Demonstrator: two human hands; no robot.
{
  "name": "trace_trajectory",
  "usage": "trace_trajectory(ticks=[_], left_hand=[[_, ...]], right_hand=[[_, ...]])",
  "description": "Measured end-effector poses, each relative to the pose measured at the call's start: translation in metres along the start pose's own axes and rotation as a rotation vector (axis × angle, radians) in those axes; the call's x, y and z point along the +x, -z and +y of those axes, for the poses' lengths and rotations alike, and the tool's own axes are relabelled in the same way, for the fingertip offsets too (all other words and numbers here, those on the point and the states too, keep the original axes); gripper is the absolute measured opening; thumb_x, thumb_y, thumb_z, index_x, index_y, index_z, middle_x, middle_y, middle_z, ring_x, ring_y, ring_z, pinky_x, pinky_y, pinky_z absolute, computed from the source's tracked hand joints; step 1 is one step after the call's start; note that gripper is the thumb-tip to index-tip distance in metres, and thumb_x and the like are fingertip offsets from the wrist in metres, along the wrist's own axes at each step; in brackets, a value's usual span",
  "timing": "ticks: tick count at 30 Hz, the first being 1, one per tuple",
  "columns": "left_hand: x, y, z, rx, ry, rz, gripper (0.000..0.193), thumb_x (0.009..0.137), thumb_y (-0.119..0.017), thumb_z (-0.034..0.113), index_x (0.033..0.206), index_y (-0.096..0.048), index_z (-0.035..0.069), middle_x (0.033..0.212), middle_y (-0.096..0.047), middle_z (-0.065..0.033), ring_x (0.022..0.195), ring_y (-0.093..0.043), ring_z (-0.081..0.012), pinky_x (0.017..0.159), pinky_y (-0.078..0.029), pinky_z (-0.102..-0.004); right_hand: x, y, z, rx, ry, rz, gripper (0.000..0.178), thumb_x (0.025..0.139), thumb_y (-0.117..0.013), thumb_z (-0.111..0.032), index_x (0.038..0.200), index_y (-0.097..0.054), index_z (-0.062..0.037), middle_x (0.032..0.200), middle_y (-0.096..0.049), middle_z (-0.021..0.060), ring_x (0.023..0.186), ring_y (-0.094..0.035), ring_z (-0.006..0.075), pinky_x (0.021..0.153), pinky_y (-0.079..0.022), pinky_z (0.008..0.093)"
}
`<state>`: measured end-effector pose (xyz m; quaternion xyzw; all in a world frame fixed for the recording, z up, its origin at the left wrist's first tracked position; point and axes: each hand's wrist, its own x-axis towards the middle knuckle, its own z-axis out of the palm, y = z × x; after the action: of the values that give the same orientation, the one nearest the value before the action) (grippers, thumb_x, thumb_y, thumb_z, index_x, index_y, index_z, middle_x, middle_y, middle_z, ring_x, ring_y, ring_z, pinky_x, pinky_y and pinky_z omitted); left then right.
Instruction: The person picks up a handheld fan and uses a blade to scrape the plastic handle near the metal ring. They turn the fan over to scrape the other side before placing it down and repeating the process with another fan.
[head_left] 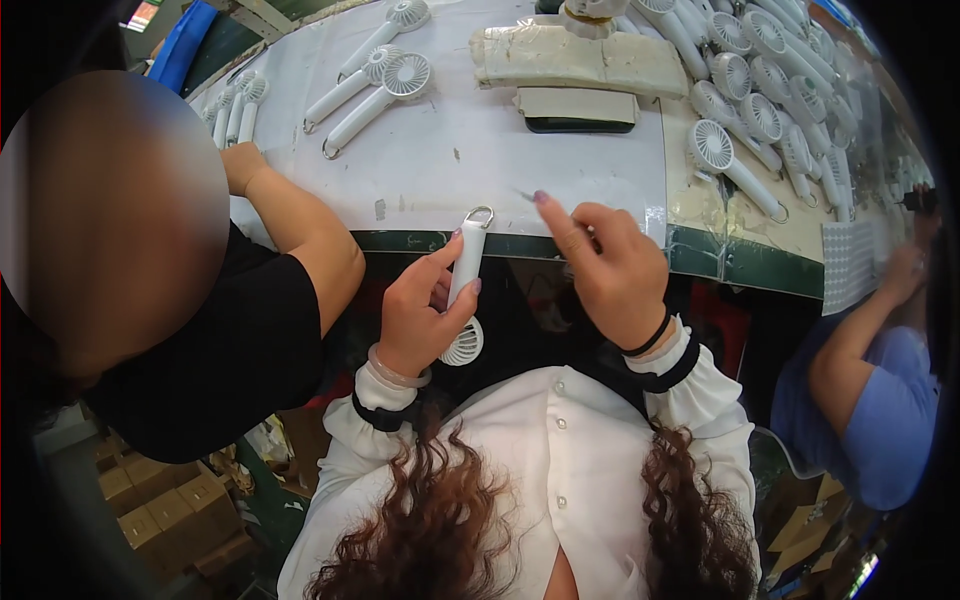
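Observation:
My left hand (418, 310) is closed round the handle of a white handheld fan (468, 262). The fan's round grille points down toward me, and a metal carabiner ring (481, 216) stands up at the handle's far end. To the right of it, apart from the fan, my right hand (618, 270) is raised with its fingers curled and the index finger stretched forward. A small, thin, blurred object (524, 193) shows by that fingertip; its kind is too unclear to tell.
On the white table (560, 195) lie three white fans (378, 105) at the back left. A heap of fans (770, 110) fills the right. A cream padded bar (580, 60) stands at the back. Co-workers sit at left (220, 330) and right (860, 390); cardboard boxes (180, 510) lie below.

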<state>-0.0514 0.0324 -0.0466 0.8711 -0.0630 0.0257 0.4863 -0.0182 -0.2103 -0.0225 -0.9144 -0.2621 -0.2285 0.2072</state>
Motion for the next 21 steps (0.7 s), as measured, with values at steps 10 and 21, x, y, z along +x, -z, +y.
trace_trajectory(ticks=[10, 21], left_hand=[[0.002, 0.002, -0.001, -0.052, 0.019, -0.028, 0.05, 0.084, -0.076, 0.007, 0.132, -0.064, 0.002, 0.076, -0.062, -0.004, 0.058, -0.056, -0.0079, 0.055, -0.048, -0.0217], [0.003, 0.0, -0.004, -0.102, 0.036, -0.03, 0.051, 0.084, -0.075, 0.006, 0.134, -0.062, 0.002, 0.076, -0.061, -0.0024, 0.059, -0.056, -0.0053, 0.056, -0.048, -0.0201]], right_hand=[[0.0, -0.014, 0.003, 0.332, -0.173, -0.094, 0.067, 0.072, -0.064, 0.009, 0.133, -0.066, -0.0185, 0.096, -0.061, 0.0048, 0.076, -0.061, 0.0197, 0.063, -0.052, 0.0316], [0.008, -0.008, 0.019, -0.051, 0.024, -0.044, 0.061, 0.074, -0.067, 0.005, 0.132, -0.066, -0.0146, 0.095, -0.059, 0.0054, 0.077, -0.059, 0.0217, 0.064, -0.052, 0.0346]])
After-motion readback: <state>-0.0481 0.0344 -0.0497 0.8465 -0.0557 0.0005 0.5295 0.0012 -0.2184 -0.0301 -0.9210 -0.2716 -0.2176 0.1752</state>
